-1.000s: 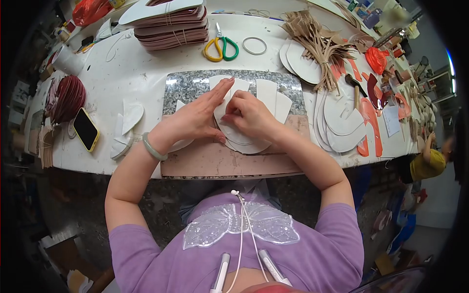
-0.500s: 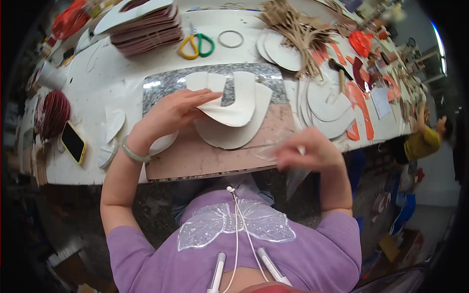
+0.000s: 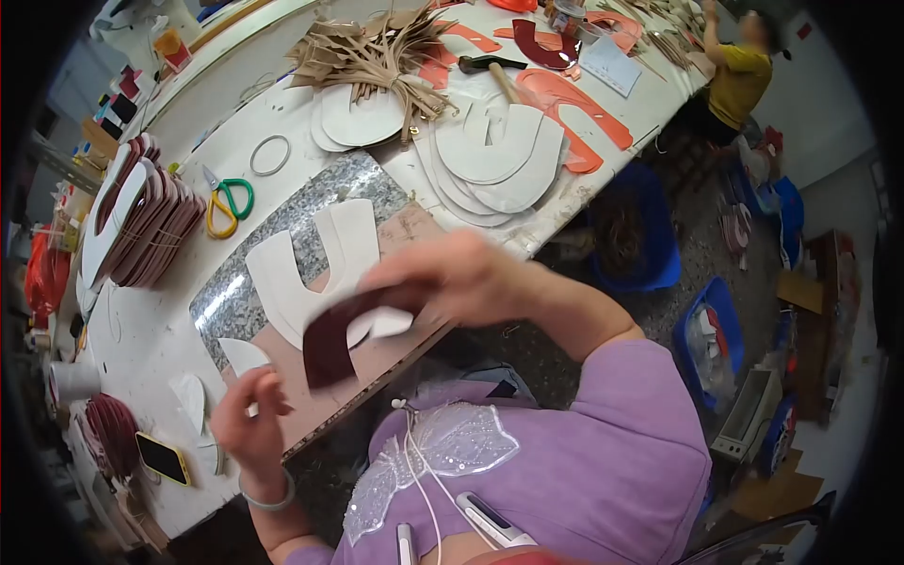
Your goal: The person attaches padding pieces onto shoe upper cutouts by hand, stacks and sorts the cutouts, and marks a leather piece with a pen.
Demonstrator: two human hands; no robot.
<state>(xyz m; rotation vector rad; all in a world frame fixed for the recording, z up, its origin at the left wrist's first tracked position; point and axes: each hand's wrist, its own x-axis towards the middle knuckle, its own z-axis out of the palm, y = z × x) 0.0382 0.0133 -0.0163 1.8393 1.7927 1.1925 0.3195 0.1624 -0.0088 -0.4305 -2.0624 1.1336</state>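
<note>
A dark maroon U-shaped piece [image 3: 325,350] hangs from my right hand [image 3: 461,273], whose fingers are closed on its upper end; the hand is blurred. It is held over the pink board [image 3: 414,223]. Behind it, white U-shaped pieces [image 3: 275,268] lie across the board and the speckled stone slab [image 3: 221,292]. My left hand [image 3: 252,419] is at the board's left end, fingers curled but apart, close below a white curved piece [image 3: 243,354]. Nothing shows between its fingers.
Scissors [image 3: 226,205], a metal ring [image 3: 270,155] and a bundled stack [image 3: 141,226] lie beyond the slab. White U-shaped pieces [image 3: 499,146] and a hammer [image 3: 494,68] sit to the right. A phone [image 3: 163,459] lies at the left. Another person [image 3: 739,80] is far right.
The view has swung to the right. My right hand has left the white pieces and now holds the maroon piece. My left hand has let go of the white pieces and moved to the left.
</note>
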